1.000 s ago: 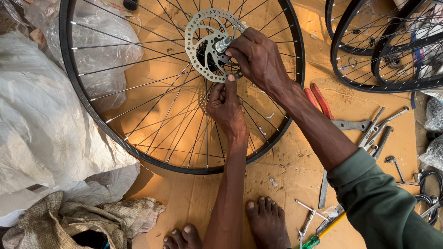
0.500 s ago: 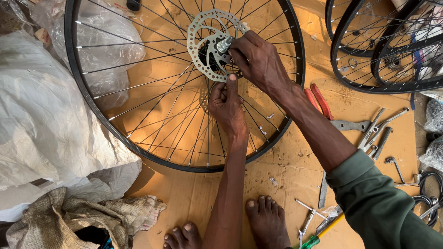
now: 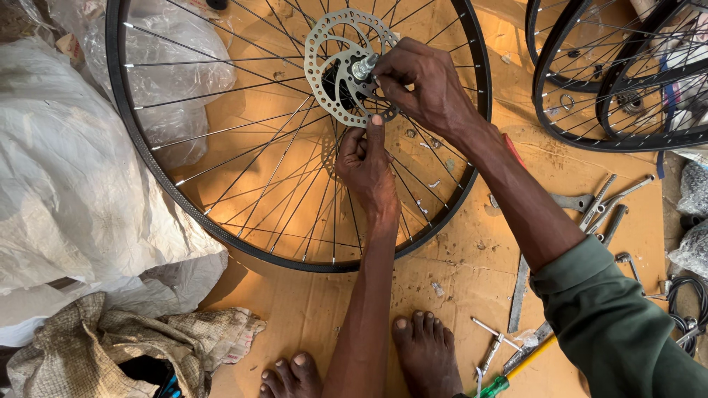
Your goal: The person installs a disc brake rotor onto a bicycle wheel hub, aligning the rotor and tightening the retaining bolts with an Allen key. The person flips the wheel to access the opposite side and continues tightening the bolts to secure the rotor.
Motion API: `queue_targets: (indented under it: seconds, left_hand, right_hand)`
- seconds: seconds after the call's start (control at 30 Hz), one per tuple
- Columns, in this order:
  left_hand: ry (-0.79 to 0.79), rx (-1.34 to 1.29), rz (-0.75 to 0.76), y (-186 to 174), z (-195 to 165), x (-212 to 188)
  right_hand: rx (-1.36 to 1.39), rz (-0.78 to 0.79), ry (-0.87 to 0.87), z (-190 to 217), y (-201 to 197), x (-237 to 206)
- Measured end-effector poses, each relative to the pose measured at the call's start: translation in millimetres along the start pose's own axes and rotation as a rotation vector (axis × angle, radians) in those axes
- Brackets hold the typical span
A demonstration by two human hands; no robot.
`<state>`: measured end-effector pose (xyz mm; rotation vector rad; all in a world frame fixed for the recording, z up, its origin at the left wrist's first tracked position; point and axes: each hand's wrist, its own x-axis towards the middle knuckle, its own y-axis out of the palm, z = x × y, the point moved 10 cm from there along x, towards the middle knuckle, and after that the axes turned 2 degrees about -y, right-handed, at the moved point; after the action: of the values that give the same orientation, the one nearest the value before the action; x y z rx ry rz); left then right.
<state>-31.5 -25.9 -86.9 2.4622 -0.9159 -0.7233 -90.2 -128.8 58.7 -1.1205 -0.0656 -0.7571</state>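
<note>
Bare feet (image 3: 413,354) rest on cardboard (image 3: 295,309) nearest the camera. Beyond them the left hand (image 3: 366,166) reaches among the spokes, thumb pressed to the disc (image 3: 348,65) rim. Just above it, the right hand (image 3: 424,81) pinches the axle (image 3: 364,66) at the wheel (image 3: 295,125) hub. Wrenches (image 3: 601,206) lie right of that hand.

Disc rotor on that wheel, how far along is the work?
Done: the disc rotor sits on the hub of the spoked wheel. In hand: the right hand pinches at the axle end while the left hand steadies the rotor's lower edge. Left: wrenches lie unused on the cardboard; tightness can't be judged.
</note>
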Motion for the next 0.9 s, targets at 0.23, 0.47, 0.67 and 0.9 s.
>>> queue_targets:
  seconds: [0.23,0.47,0.67,0.9]
  left_hand:
    - [0.003,0.009,0.006,1.0,-3.8,-0.2]
    - [0.014,0.036,0.011,0.0,-3.7,0.1]
    - [0.006,0.02,0.017,0.9,-2.0,0.0]
    - [0.017,-0.024,0.001,-0.4,-0.1,2.0]
  right_hand:
    - [-0.06,0.003,0.049,-3.1,0.3,-1.9]
    - [-0.208,0.062,0.009,1.2,6.0,3.5]
    - [-0.234,0.042,-0.012,10.8,3.1,6.2]
    - [-0.035,-0.049,0.105,4.1,1.7,-1.7]
